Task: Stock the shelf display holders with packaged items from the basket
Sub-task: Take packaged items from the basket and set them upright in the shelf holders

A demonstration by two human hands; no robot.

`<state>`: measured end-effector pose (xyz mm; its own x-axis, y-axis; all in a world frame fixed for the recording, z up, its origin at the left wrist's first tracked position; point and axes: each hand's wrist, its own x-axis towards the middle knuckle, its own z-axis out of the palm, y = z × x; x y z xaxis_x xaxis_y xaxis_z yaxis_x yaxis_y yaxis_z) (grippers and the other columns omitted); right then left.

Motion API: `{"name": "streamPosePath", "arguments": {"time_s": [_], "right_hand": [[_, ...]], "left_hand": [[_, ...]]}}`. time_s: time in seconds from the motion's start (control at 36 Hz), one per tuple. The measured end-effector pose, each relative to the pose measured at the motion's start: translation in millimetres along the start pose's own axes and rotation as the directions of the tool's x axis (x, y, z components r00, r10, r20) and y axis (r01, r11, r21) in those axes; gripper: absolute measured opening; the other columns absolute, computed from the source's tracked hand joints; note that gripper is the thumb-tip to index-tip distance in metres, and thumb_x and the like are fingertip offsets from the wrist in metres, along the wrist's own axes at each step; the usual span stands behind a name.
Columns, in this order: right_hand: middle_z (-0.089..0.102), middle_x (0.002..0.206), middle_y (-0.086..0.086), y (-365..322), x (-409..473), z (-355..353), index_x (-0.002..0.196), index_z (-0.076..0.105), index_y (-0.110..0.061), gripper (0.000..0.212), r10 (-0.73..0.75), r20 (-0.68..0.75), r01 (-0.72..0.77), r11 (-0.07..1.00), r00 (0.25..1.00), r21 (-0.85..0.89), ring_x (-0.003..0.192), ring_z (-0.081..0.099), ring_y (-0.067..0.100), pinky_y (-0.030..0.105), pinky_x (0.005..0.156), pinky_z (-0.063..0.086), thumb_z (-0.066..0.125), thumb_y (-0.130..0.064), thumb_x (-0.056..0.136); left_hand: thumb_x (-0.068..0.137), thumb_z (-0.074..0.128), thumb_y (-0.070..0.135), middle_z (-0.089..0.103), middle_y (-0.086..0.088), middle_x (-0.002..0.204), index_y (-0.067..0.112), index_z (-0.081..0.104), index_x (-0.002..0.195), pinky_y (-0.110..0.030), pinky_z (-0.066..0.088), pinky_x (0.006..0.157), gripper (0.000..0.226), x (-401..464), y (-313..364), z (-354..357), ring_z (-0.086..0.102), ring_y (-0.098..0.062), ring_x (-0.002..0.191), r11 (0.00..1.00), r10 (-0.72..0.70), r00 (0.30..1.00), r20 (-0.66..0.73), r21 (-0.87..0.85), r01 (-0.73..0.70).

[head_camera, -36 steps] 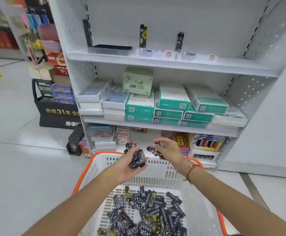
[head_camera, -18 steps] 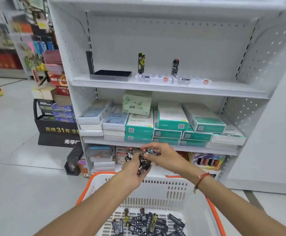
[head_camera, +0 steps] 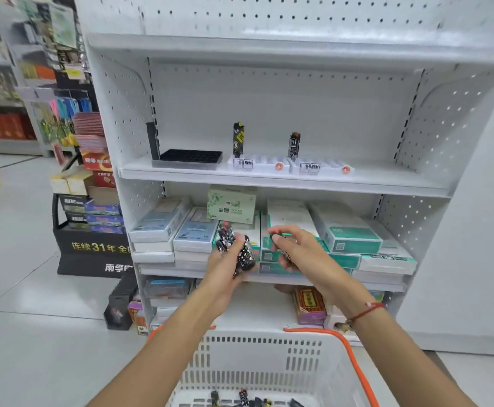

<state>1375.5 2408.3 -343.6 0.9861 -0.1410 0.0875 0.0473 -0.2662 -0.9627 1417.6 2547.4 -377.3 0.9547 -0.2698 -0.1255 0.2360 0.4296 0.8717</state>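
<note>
Both hands have risen: left hand grips a bundle of packets standing upright; right hand pinches one.

Shelf unit: white painted perforated metal, matt. Basket at 6 o'clock: white slotted plastic, orange rim. Boxes at centre: glossy film-wrapped card.

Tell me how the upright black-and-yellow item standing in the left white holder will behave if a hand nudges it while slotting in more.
The black-and-yellow item is tall and narrow, held only at its base by the white holder, so it probably tips easily. It looks rigid and small, likely light. The holder itself also looks light and may slide.
</note>
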Motion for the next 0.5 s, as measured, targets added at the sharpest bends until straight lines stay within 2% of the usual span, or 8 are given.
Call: {"name": "streamPosePath", "arguments": {"time_s": [0.08,0.14,0.19,0.25,0.31,0.42,0.5], "right_hand": [[0.052,0.077,0.002,-12.1,6.6,-0.3,0.124,0.051,-0.012,0.026,0.098,-0.05,-0.095,0.993,0.994,0.066,0.046,0.042,0.008,0.016,0.041,0.032,0.039,-0.012,0.101],[0.053,0.077,0.003,-22.4,8.3,-1.9,0.128,0.049,-0.01,0.031,0.095,-0.072,-0.081,0.98,0.993,0.181,0.047,0.043,0.009,0.018,0.044,0.033,0.036,-0.006,0.1],[0.059,0.085,0.001,-33.8,6.2,-7.0,0.127,0.051,-0.016,0.031,-0.003,-0.124,0.023,0.986,0.992,0.167,0.062,0.051,0.011,0.02,0.061,0.04,0.038,-0.008,0.101],[0.066,0.101,-0.003,-45.1,5.7,-14.6,0.119,0.055,-0.026,0.026,-0.12,-0.197,0.147,0.981,0.973,0.126,0.087,0.061,0.013,0.027,0.082,0.045,0.045,-0.013,0.099],[0.069,0.107,0.001,-56.1,11.1,-24.1,0.106,0.056,-0.027,0.019,-0.187,-0.278,0.236,0.959,0.942,0.154,0.098,0.063,0.017,0.035,0.091,0.045,0.055,-0.013,0.094],[0.069,0.097,0.001,-77.3,33.5,-55.0,0.097,0.05,-0.021,0.022,-0.276,-0.42,0.352,0.929,0.865,0.115,0.079,0.065,0.006,0.023,0.076,0.054,0.066,-0.011,0.087],[0.068,0.102,0.011,-90.3,57.2,-79.9,0.1,0.046,-0.017,0.026,-0.349,-0.456,0.382,0.924,0.819,-0.019,0.075,0.066,0.009,0.026,0.075,0.056,0.067,-0.009,0.086]], "left_hand": [[0.094,0.056,0.028,0.066,-0.002,0.1,0.021,0.056,0.109,-0.026,0.058,0.072,0.017,-1.0,15.9,3.5,0.067,-0.01,0.087,0.967,0.174,0.982,0.075,0.175,-0.184],[0.094,0.056,0.029,0.066,0.002,0.107,0.028,0.054,0.108,-0.027,0.058,0.077,0.014,-2.2,27.5,10.0,0.069,-0.008,0.09,0.933,0.237,0.963,0.127,0.245,-0.262],[0.093,0.057,0.028,0.067,0.003,0.106,0.029,0.055,0.108,-0.03,0.058,0.079,0.015,-2.4,39.9,20.3,0.07,-0.009,0.09,0.909,0.288,0.942,0.171,0.262,-0.325],[0.092,0.059,0.029,0.068,0.001,0.106,0.027,0.057,0.111,-0.034,0.057,0.081,0.019,-2.1,53.1,32.3,0.07,-0.013,0.093,0.874,0.341,0.916,0.21,0.287,-0.391],[0.091,0.06,0.03,0.069,0.001,0.107,0.024,0.058,0.113,-0.038,0.057,0.084,0.023,-3.0,66.4,43.6,0.069,-0.014,0.095,0.849,0.383,0.893,0.238,0.29,-0.441],[0.091,0.06,0.028,0.07,0.008,0.103,0.026,0.058,0.112,-0.038,0.058,0.082,0.021,-1.5,88.9,59.0,0.069,-0.014,0.095,0.837,0.431,0.855,0.288,0.227,-0.498],[0.092,0.059,0.023,0.069,0.012,0.091,0.022,0.057,0.111,-0.036,0.058,0.077,0.019,2.0,99.1,67.7,0.071,-0.01,0.086,0.842,0.457,0.836,0.304,0.155,-0.516]]}}
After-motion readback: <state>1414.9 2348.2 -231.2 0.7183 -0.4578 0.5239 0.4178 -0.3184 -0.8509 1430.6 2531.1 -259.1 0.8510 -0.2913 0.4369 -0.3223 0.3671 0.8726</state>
